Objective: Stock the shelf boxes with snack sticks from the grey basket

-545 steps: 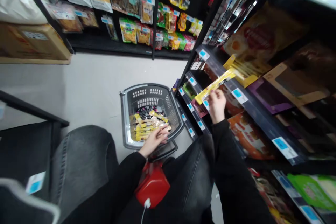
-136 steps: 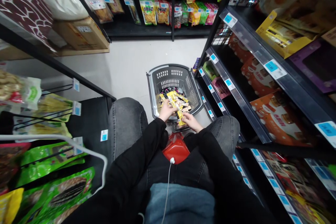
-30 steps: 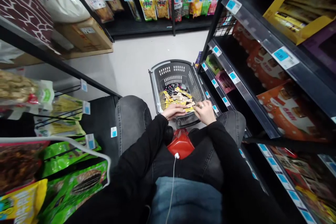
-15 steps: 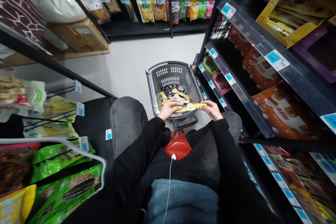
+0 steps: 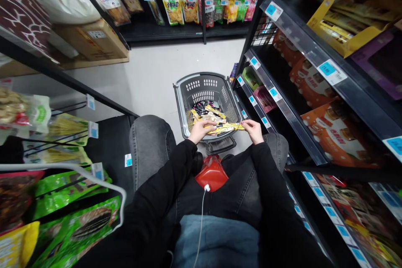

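Both of my hands pinch long, narrow yellow snack packets [image 5: 228, 127] over the near rim of a grey shopping basket [image 5: 185, 111]. My left hand [image 5: 200, 130] is closed on their left end, thumb on top. At the right end, my right hand [image 5: 253, 130] grips between thumb and fingers. How many packets are held I cannot tell. Inside the basket lie several loose stick packets [image 5: 205, 106], black ones toward the back and yellow ones nearer me. The basket's handle [image 5: 220, 145] is folded down on my side.
Shelves with orange boxes [image 5: 333, 127] and a yellow display carton [image 5: 323, 21] rise on the right. Hanging snack bags [image 5: 72, 213] line the left. A cardboard box [image 5: 91, 42] stands at the back left. A red object [image 5: 212, 173] with a white cable sits between my knees.
My right hand has shifted slightly, its fingers now drawn closer together at the packets' right end. My left hand keeps its hold. The view has moved a little.
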`<action>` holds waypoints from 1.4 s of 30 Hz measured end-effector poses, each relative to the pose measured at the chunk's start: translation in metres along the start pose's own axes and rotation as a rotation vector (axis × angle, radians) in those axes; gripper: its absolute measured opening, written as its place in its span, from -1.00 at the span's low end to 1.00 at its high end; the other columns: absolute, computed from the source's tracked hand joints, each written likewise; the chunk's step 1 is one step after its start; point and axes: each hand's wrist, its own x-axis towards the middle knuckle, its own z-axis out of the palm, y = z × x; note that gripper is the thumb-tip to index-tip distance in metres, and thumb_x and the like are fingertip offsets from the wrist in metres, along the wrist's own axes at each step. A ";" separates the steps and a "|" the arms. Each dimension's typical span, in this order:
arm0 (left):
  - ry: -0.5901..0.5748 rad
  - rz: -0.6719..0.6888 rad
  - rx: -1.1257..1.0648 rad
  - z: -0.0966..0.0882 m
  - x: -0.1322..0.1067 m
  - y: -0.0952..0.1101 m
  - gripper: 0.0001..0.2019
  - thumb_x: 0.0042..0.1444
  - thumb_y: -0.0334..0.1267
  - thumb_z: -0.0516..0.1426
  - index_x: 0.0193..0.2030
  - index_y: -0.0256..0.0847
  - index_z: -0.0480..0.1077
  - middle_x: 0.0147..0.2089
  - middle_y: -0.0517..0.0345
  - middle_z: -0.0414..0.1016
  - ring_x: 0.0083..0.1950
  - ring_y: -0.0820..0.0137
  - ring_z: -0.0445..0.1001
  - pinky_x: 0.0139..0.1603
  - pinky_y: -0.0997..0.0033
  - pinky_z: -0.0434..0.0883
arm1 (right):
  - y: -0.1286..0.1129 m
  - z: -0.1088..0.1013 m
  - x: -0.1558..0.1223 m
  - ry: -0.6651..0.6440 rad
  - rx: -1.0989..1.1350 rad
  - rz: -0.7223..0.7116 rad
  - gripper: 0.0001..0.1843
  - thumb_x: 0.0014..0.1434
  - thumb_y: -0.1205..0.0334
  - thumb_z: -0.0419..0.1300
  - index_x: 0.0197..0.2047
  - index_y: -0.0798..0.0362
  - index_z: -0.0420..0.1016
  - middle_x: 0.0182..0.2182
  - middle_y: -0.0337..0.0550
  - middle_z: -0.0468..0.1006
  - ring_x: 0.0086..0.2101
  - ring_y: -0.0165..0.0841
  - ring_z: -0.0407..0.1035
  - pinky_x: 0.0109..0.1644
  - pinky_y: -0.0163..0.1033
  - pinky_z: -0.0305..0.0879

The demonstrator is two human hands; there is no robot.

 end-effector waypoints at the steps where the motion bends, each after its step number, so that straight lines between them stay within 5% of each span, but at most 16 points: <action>1: -0.002 -0.003 -0.002 0.000 0.000 0.000 -0.63 -0.23 -0.22 0.31 -0.25 -0.38 0.45 -0.38 0.09 0.52 -0.43 0.37 0.50 -0.22 0.12 0.52 | 0.000 0.000 0.000 0.005 0.002 0.000 -0.78 -0.13 0.11 0.29 -0.41 0.08 0.54 -0.44 -0.17 0.53 -0.40 -0.31 0.42 -0.30 -0.18 0.41; 6: -0.097 -0.077 -0.072 0.001 -0.001 0.001 -0.57 -0.20 -0.31 0.29 -0.12 -0.35 0.40 -0.41 0.14 0.50 -0.42 0.37 0.50 -0.25 0.19 0.51 | -0.001 0.002 0.002 0.052 0.090 0.019 -0.66 -0.12 0.15 0.24 -0.21 0.04 0.45 -0.53 -0.27 0.46 -0.49 -0.38 0.36 -0.40 -0.23 0.37; 11: -0.349 -0.303 -0.006 0.000 -0.003 -0.004 -0.60 -0.17 -0.29 0.28 -0.14 -0.35 0.39 -0.45 0.10 0.53 -0.38 0.32 0.52 -0.29 0.31 0.46 | 0.000 -0.002 0.005 0.109 0.036 0.045 -0.75 -0.14 0.17 0.21 -0.33 0.08 0.43 -0.59 -0.28 0.40 -0.57 -0.42 0.29 -0.51 -0.30 0.28; 14: -0.479 -0.319 0.120 0.000 -0.005 -0.006 -0.62 -0.27 -0.30 0.32 -0.25 -0.34 0.40 -0.52 0.18 0.51 -0.45 0.38 0.49 -0.41 0.47 0.39 | 0.003 -0.001 0.005 0.145 -0.019 0.045 -0.77 -0.12 0.16 0.19 -0.37 0.09 0.43 -0.61 -0.27 0.40 -0.57 -0.42 0.28 -0.53 -0.30 0.24; 19: -0.758 -0.337 0.201 0.015 -0.015 -0.005 -0.66 -0.36 -0.31 0.35 -0.38 -0.32 0.40 -0.51 0.21 0.50 -0.52 0.47 0.44 -0.46 0.55 0.36 | 0.004 0.016 -0.001 0.000 -0.086 0.057 -0.75 -0.08 0.12 0.18 -0.35 0.10 0.46 -0.61 -0.26 0.39 -0.61 -0.44 0.23 -0.60 -0.34 0.14; 24: -0.504 -0.359 -0.064 0.036 -0.017 -0.015 -0.63 -0.21 -0.19 0.30 -0.26 -0.33 0.38 -0.38 0.04 0.53 -0.41 0.35 0.52 -0.36 0.36 0.44 | 0.000 0.036 -0.008 -0.102 -0.045 0.068 -0.69 -0.05 0.08 0.20 -0.25 0.09 0.45 -0.51 -0.22 0.48 -0.48 -0.38 0.35 -0.41 -0.28 0.30; 29: -0.334 -0.310 -0.111 0.036 -0.012 -0.022 -0.69 -0.28 -0.25 0.34 -0.37 -0.37 0.45 -0.38 0.03 0.53 -0.34 0.34 0.51 -0.28 0.31 0.45 | 0.007 0.045 -0.009 -0.230 0.067 0.105 -0.34 -0.30 0.16 0.38 -0.06 0.06 0.34 -0.26 -0.16 0.51 -0.25 -0.31 0.41 -0.14 -0.21 0.34; 36: -0.465 -0.355 -0.006 0.026 -0.010 -0.014 -0.63 -0.42 -0.27 0.37 -0.36 -0.33 0.51 -0.40 0.09 0.55 -0.30 0.34 0.50 -0.26 0.39 0.41 | 0.012 0.046 -0.010 -0.281 0.072 0.155 -0.59 -0.20 0.01 0.33 -0.33 0.10 0.45 -0.45 -0.16 0.53 -0.35 -0.28 0.43 -0.26 -0.21 0.37; 42: -0.612 -0.371 0.058 0.019 -0.008 -0.017 -0.63 -0.39 -0.34 0.35 -0.32 -0.32 0.50 -0.36 0.09 0.57 -0.29 0.34 0.51 -0.27 0.45 0.40 | -0.001 0.047 -0.014 -0.244 0.052 0.194 -0.56 -0.13 -0.17 0.23 -0.43 0.08 0.46 -0.54 -0.16 0.50 -0.44 -0.28 0.42 -0.35 -0.22 0.35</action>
